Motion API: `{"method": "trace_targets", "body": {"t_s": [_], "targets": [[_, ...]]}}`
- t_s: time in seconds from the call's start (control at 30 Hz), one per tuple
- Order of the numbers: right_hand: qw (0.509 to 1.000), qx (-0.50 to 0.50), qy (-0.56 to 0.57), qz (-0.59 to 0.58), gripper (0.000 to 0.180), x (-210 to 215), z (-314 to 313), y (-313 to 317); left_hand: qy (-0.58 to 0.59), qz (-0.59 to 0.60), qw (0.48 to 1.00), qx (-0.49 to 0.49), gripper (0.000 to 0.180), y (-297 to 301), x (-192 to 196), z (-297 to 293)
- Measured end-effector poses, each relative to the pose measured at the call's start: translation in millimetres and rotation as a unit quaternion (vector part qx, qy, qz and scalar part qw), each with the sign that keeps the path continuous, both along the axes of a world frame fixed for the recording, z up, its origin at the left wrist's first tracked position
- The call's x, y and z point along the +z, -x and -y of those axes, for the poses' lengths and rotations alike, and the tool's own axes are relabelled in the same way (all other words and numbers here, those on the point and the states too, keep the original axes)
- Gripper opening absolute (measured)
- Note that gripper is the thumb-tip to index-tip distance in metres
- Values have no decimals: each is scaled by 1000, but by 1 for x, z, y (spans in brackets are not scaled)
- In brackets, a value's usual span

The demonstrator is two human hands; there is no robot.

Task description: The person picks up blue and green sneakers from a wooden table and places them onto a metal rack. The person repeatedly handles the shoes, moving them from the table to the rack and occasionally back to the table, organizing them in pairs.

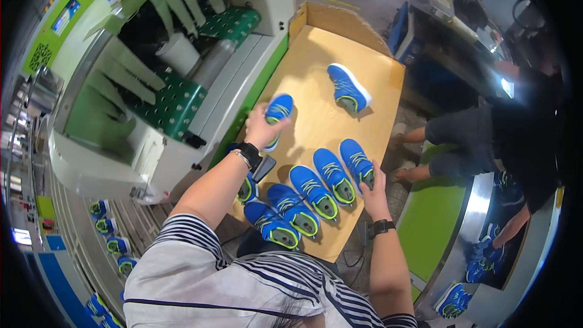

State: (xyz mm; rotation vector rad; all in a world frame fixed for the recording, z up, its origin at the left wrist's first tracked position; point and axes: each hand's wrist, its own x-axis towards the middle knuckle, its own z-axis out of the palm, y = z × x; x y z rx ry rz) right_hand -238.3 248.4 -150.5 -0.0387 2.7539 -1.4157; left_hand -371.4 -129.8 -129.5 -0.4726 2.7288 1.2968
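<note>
My left grip curls around a blue, lime-trimmed lace-up shoe at the left side of the flat tan bench. My right grip, partly closed, holds the heel of a matching blue shoe, rightmost in the near row.

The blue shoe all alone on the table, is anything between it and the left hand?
Yes, the left hand has another blue shoe in its grasp, on the side facing the lone shoe. Past that, only bare table shows.
</note>
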Motion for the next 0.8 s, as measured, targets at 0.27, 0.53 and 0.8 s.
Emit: {"method": "trace_targets", "body": {"t_s": [0.27,0.53,0.8], "targets": [[998,40,-33,41,95,21,2,13,-176,39,984,-17,85,-15,2,33],[968,153,175,-95,82,166,124,162,-454,-298,817,196,84,-106,191,49],[938,184,-100,-276,83,192,362,327,-40,-307,867,390,89,-34,179,103]]}}
